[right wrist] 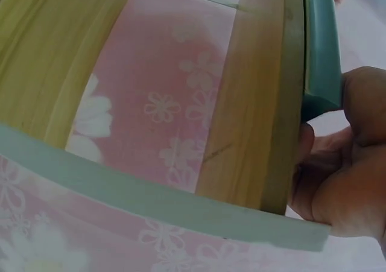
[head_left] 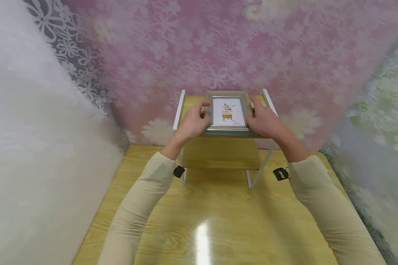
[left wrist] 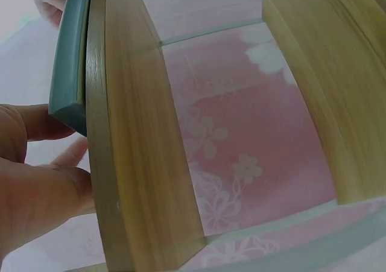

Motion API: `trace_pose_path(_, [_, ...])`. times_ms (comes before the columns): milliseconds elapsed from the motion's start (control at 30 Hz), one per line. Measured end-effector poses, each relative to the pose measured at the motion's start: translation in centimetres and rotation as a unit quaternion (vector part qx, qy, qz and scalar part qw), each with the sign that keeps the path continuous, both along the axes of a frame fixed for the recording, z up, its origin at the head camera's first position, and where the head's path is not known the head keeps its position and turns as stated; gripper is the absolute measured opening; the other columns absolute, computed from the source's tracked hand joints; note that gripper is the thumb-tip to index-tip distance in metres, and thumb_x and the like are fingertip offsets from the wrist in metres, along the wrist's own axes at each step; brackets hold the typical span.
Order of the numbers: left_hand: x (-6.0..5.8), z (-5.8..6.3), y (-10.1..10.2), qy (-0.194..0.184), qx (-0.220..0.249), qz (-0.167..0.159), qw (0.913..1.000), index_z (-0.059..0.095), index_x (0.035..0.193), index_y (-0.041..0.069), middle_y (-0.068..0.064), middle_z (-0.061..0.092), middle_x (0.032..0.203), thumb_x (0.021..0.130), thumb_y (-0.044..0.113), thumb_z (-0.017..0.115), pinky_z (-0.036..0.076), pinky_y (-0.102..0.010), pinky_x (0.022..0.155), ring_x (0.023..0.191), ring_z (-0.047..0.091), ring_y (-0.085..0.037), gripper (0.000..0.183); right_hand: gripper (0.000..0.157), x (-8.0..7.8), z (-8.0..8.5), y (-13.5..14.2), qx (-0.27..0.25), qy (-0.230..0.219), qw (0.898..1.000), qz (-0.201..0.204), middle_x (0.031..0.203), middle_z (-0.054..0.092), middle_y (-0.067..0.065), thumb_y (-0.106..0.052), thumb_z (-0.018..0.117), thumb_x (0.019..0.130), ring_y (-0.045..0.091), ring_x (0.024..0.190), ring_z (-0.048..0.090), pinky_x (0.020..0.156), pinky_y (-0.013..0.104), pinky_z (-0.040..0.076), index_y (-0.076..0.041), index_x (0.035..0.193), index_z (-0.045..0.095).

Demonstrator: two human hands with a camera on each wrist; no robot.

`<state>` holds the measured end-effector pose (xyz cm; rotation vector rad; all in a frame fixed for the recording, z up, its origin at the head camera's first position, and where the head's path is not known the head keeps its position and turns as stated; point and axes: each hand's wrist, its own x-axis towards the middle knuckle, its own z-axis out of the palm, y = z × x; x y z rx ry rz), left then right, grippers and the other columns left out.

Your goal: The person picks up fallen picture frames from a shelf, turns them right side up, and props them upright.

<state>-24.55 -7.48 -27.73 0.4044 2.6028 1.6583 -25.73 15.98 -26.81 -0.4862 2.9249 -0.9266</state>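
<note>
A picture frame [head_left: 227, 94] with a silvery-beige border lies face up on the top of a small wooden side table [head_left: 189, 102]. Its print shows a plant in an orange pot on legs. My left hand [head_left: 194, 119] grips the frame's left side, and my right hand [head_left: 264, 117] holds the right side. From below, both wrist views show the frame's teal edge [left wrist: 67, 73] resting along the tabletop [right wrist: 250, 103]. Left fingers [left wrist: 45, 118] touch one corner of it. At the opposite corner, right fingers [right wrist: 365, 97] press against the edge; some fingertips are hidden.
White metal rails [head_left: 180, 110] flank the tabletop, and a lower wooden shelf [head_left: 220, 156] sits beneath. White legs [head_left: 264, 165] stand on the wood-grain floor [head_left: 172, 228]. A pink floral wall [head_left: 185, 48] rises close behind, with pale walls at left and right.
</note>
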Motion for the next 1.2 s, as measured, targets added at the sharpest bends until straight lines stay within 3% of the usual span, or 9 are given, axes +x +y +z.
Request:
trace_pose_path(100, [0.0,0.1,-0.4,0.022,-0.005,0.008,0.9997,0.047,0.135,0.011,-0.012,0.055,0.111,0.089,-0.003,0.044,0.03,-0.027,0.05,0.074,0.044,-0.017,0.047,0.068,-0.3,-0.1,-0.6,-0.011,0.014,1.0,-0.007,0.137,0.043,0.028,-0.013,0.035,0.093,0.035,0.098,0.057,0.071,0.043,0.044,-0.011,0.153,0.002])
trace_pose_path(233, [-0.1,-0.1,-0.6,0.057,-0.019,-0.001,0.9982,0.049,0.133,0.008,-0.009,0.041,0.084,0.092,-0.002,0.042,0.028,-0.028,0.056,0.065,0.032,-0.019,0.043,0.067,-0.5,-0.5,-1.1,-0.014,0.04,0.999,-0.031,0.139,0.043,0.026,-0.011,0.036,0.092,0.034,0.092,0.058,0.062,0.04,0.04,-0.011,0.152,0.007])
trace_pose_path(333, [-0.2,-0.4,-0.7,0.061,0.005,-0.006,0.9981,0.05,0.132,0.008,-0.008,0.051,0.104,0.092,-0.003,0.043,0.032,-0.029,0.066,0.082,0.044,-0.017,0.043,0.063,-0.5,-0.8,-1.1,-0.028,0.061,0.997,-0.044,0.138,0.044,0.026,-0.009,0.037,0.092,0.035,0.101,0.057,0.065,0.042,0.041,-0.009,0.151,0.014])
trace_pose_path(433, [-0.2,-0.7,-0.8,0.06,0.042,-0.007,0.9973,0.05,0.131,0.007,-0.01,0.049,0.126,0.09,-0.004,0.045,0.033,-0.03,0.073,0.097,0.045,-0.018,0.043,0.059,-0.4,-1.3,-1.2,-0.049,0.087,0.994,-0.05,0.136,0.047,0.027,-0.007,0.037,0.092,0.032,0.102,0.056,0.068,0.042,0.041,-0.007,0.149,0.021])
trace_pose_path(600, [-0.3,-1.0,-0.6,0.07,0.082,-0.007,0.9941,0.05,0.13,0.006,-0.013,0.048,0.114,0.089,-0.008,0.046,0.031,-0.028,0.061,0.076,0.04,-0.017,0.043,0.056,-0.2,-2.1,-1.0,-0.098,0.14,0.984,-0.053,0.138,0.046,0.026,-0.006,0.037,0.092,0.026,0.067,0.051,0.053,0.035,0.035,-0.007,0.147,0.027])
trace_pose_path(700, [0.2,-0.9,-0.3,0.069,0.114,-0.007,0.991,0.048,0.132,0.005,-0.01,0.047,0.129,0.088,-0.01,0.046,0.042,-0.025,0.068,0.099,0.055,-0.02,0.046,0.055,0.2,-2.7,-0.8,-0.134,0.173,0.974,-0.052,0.138,0.046,0.025,-0.004,0.038,0.092,0.02,0.052,0.041,0.047,0.031,0.031,-0.006,0.146,0.03])
trace_pose_path(800, [1.1,-0.4,0.0,0.063,0.161,-0.01,0.9849,0.044,0.134,0.001,-0.01,0.034,0.146,0.087,-0.012,0.046,0.047,-0.028,0.085,0.129,0.043,-0.03,0.049,0.054,0.5,-3.3,-0.7,-0.16,0.195,0.966,-0.048,0.137,0.047,0.023,-0.003,0.039,0.092,0.016,0.047,0.038,0.045,0.028,0.031,-0.006,0.146,0.031])
trace_pose_path(1033, [1.9,0.0,0.4,0.086,0.244,-0.015,0.9658,0.041,0.132,-0.006,-0.017,0.029,0.147,0.082,-0.018,0.044,0.046,-0.024,0.076,0.12,0.048,-0.038,0.051,0.053,0.8,-3.6,-0.6,-0.208,0.247,0.945,-0.053,0.138,0.049,0.016,-0.002,0.043,0.093,0.014,0.05,0.039,0.048,0.024,0.03,-0.009,0.145,0.035])
trace_pose_path(1200, [0.9,-1.4,0.2,0.135,0.265,-0.011,0.9547,0.046,0.127,-0.006,-0.015,0.037,0.142,0.08,-0.019,0.048,0.045,-0.024,0.08,0.112,0.052,-0.029,0.048,0.05,2.3,-2.3,-1.4,-0.253,0.25,0.934,-0.032,0.137,0.048,0.021,0.003,0.043,0.092,0.015,0.063,0.042,0.06,0.021,0.033,0.001,0.142,0.036])
